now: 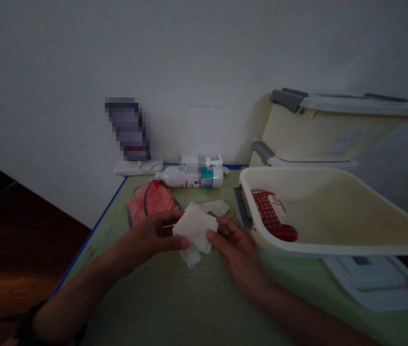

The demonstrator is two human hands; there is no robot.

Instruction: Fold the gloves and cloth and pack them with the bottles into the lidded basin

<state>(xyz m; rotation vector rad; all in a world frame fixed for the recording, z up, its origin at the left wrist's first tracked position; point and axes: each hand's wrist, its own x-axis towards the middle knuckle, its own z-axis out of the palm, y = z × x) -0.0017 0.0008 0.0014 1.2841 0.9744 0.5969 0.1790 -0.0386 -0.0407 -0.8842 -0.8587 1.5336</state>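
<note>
Between my two hands is a folded white tissue point(195, 226), its loose corners hanging down over the table. My left hand point(155, 234) pinches its left side, thumb on top. On the right side my right hand point(235, 247) grips it between thumb and fingers. Just behind the tissue lies another flat white piece point(217, 207), which looks like tissue too. A red checked cloth point(153, 199) with dark edging rests crumpled beyond my left hand.
A white bottle point(191, 177) and a pump bottle point(202, 160) lie near the wall. A blurred upright device point(130, 132) stands back left. At right is an open cream bin point(334, 250) holding a red packet point(274, 216); behind it stands another bin point(319, 132). A lid point(377, 283) lies below.
</note>
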